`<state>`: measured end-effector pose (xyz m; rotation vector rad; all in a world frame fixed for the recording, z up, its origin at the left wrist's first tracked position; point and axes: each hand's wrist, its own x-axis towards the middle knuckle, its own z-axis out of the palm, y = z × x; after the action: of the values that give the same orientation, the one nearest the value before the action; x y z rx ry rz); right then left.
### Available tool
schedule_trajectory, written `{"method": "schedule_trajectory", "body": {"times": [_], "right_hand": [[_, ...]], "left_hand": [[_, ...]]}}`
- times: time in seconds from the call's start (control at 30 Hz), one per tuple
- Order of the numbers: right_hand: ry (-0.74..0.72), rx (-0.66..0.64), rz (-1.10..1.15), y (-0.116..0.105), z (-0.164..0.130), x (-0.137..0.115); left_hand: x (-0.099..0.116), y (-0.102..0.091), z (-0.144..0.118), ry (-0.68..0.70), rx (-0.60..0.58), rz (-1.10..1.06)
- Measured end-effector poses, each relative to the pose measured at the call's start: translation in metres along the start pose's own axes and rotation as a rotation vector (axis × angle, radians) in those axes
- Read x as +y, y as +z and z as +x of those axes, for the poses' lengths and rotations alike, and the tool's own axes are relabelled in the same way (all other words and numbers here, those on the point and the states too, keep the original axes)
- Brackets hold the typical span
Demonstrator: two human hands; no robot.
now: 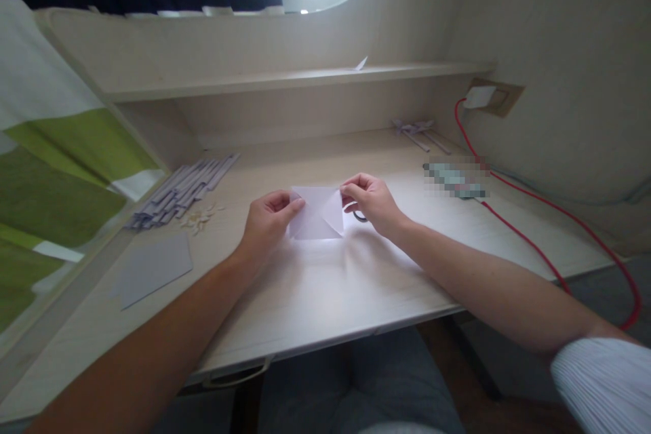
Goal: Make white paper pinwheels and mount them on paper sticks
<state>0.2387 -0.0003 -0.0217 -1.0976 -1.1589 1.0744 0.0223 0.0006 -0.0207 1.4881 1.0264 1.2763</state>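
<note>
A small square of white paper (316,213) is held up just above the desk, with slanting lines at its corners that look like creases or cuts. My left hand (272,220) pinches its left edge between thumb and fingers. At the upper right corner, my right hand (369,198) grips the same paper. Partly hidden behind the right hand, a dark ring (360,216), perhaps a scissors handle, lies on the desk.
Several rolled paper sticks (186,190) lie at the left, with small pale pieces (198,218) and a stack of paper squares (156,268) nearby. Paper pinwheels (417,130) rest at the back right. A red cable (529,237) runs from a blurred phone-like object (455,180).
</note>
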Motion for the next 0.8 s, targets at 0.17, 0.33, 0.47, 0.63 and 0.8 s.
{"method": "schedule_trajectory", "body": {"times": [0.17,0.33,0.47,0.63,0.8], "right_hand": [[-0.067,-0.001,-0.071,-0.002,-0.001,0.001],[-0.198,-0.088,-0.17,0.001,-0.009,0.0],[-0.15,-0.238,-0.192,0.004,-0.012,0.003],[-0.137,-0.182,-0.172,0.001,-0.005,0.008],[-0.335,-0.058,-0.258,0.001,-0.011,0.005]], "left_hand": [[-0.001,-0.003,0.001,-0.021,0.067,0.017],[0.003,0.002,-0.004,-0.081,-0.086,0.039],[0.002,0.004,-0.006,-0.103,-0.177,0.034],[-0.001,0.002,-0.001,-0.063,-0.114,0.024],[-0.002,0.005,-0.002,-0.038,-0.126,0.038]]}}
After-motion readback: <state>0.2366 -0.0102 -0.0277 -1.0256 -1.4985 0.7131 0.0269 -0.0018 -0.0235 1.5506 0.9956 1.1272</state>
